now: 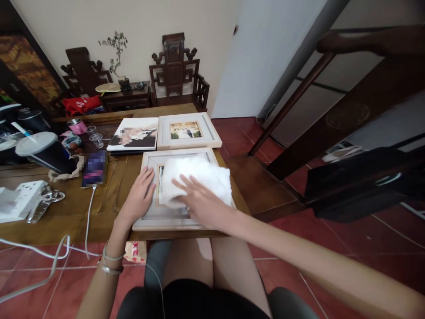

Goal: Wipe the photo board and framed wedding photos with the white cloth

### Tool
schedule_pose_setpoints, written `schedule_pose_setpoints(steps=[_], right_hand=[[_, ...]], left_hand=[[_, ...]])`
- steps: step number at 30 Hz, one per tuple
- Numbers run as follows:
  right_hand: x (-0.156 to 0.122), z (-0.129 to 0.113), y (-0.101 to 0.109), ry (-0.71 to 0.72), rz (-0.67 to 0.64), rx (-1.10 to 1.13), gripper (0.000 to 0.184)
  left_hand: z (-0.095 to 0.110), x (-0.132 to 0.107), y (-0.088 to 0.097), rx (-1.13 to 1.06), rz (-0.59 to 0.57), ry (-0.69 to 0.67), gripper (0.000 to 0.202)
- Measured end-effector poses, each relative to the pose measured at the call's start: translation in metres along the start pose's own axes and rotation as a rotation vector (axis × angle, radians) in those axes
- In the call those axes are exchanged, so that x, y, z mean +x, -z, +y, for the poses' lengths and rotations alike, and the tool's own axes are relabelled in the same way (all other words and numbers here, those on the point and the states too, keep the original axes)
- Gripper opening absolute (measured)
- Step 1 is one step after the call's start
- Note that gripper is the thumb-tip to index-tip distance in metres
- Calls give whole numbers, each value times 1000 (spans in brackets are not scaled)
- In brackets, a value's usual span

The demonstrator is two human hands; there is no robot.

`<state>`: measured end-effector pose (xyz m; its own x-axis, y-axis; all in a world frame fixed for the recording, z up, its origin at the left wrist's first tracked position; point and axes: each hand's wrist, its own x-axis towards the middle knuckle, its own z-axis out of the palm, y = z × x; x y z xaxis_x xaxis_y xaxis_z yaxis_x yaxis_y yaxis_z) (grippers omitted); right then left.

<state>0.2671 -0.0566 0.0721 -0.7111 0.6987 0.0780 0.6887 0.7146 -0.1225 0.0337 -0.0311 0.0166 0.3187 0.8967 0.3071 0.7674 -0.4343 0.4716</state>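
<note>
A pale wooden picture frame (151,221) lies flat at the table's front right corner. Across its middle and right side is a white cloth or paper wipe (215,177), which hides most of the picture inside. My right hand (199,199) lies on the wipe, fingers spread and slightly blurred, pressing it against the frame. On the frame's left edge rests my left hand (141,195), its fingers stretched out flat. Just behind sits a second framed picture (186,130), and to its left a white-edged photo print (136,133).
The wooden table (122,221) also holds a phone (94,168) on a charging cable, a dark lidded cup (46,150) with a straw, a white power strip (21,201) and a clear clip (44,201). Carved chairs (174,66) stand behind. A wooden rail (292,102) rises at right.
</note>
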Motion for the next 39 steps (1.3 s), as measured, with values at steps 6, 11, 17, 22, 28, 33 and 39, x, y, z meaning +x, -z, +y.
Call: schedule_pose_setpoints(steps=[6, 11, 17, 22, 28, 33, 39], right_hand=[[56, 52, -13, -109, 93, -172, 51], [44, 37, -13, -52, -27, -156, 45], [-10, -8, 23, 117, -223, 97, 31], [-21, -39, 60, 209, -434, 181, 33], [5, -25, 21, -37, -210, 54, 49], [53, 4, 11, -87, -41, -188, 48], [99, 8, 5, -35, -46, -216, 43]], left_hand=[[3, 0, 2, -47, -2, 2, 51], [4, 1, 2, -57, 19, 14, 50], [3, 1, 2, -32, 10, 22, 50], [5, 1, 2, -41, -1, 31, 49], [6, -1, 1, -141, 36, 67, 52], [10, -1, 5, -182, 66, 64, 55], [15, 0, 11, -194, 106, 61, 60]])
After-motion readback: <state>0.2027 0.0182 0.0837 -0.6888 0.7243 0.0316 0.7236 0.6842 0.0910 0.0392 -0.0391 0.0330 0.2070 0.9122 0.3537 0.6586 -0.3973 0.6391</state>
